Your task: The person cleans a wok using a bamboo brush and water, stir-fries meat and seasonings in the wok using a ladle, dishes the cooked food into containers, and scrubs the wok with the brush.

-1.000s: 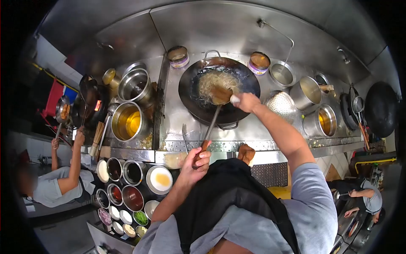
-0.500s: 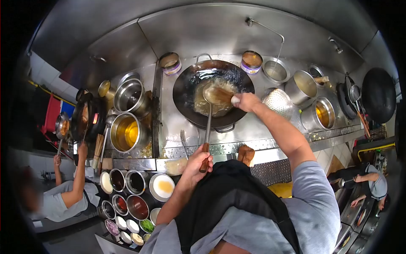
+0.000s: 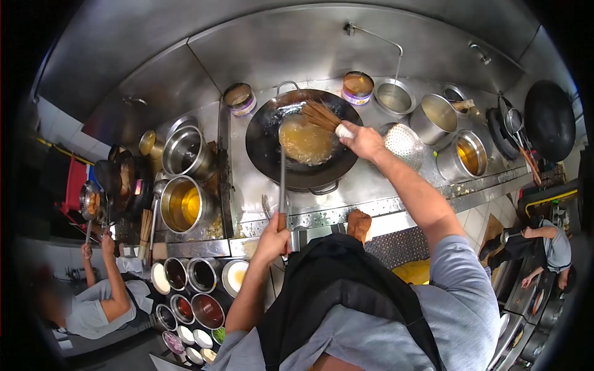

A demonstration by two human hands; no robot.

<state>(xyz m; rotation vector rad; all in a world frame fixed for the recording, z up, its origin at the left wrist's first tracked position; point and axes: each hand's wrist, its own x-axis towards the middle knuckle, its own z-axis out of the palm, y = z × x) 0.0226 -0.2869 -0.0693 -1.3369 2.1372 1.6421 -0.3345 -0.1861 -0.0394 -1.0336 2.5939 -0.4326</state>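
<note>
While left fingers (image 3: pixel 276 232) clasp the ladle (image 3: pixel 282 179), right fingers (image 3: pixel 359 137) grip the brush (image 3: pixel 323 116).

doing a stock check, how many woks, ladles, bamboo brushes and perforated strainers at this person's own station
wok: 1
ladle: 1, left hand on its handle
bamboo brush: 1, in the right hand
perforated strainer: 1
total: 4
</note>
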